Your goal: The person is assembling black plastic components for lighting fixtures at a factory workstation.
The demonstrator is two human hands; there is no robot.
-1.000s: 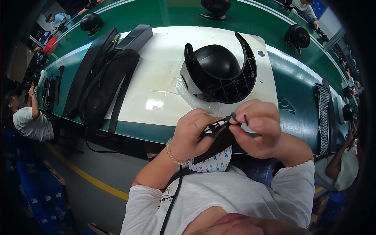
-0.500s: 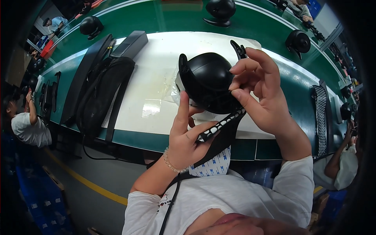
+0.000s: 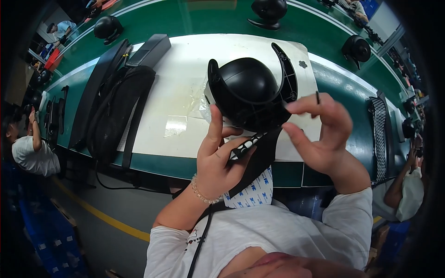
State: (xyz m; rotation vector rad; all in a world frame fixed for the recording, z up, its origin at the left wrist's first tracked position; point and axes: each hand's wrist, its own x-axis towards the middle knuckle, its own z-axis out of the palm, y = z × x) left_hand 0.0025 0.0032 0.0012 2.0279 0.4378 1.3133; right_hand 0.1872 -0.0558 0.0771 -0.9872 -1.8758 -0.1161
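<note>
A black helmet (image 3: 245, 90) stands on the white work mat (image 3: 185, 78) in front of me. My left hand (image 3: 218, 160) grips a black perforated strap (image 3: 243, 147) with white dots, thumb raised against the helmet's lower edge. A wider black strip with white backing paper (image 3: 252, 194) hangs below it toward my chest. My right hand (image 3: 320, 136) is at the helmet's right side, fingers apart, a small thin black piece (image 3: 318, 97) at the fingertip. A curved black plastic part (image 3: 287, 76) sits behind the helmet.
A black backpack (image 3: 116, 111) and long black cases (image 3: 148, 51) lie on the left of the mat. More black helmets (image 3: 107, 27) stand on the green belt (image 3: 185, 18). Other people work at the left (image 3: 32, 153) and right (image 3: 408, 194). A checkered strap (image 3: 378, 134) lies right.
Both hands rose from my chest to the helmet. My right hand moved from the helmet's top to its right side and opened; the left keeps the strap.
</note>
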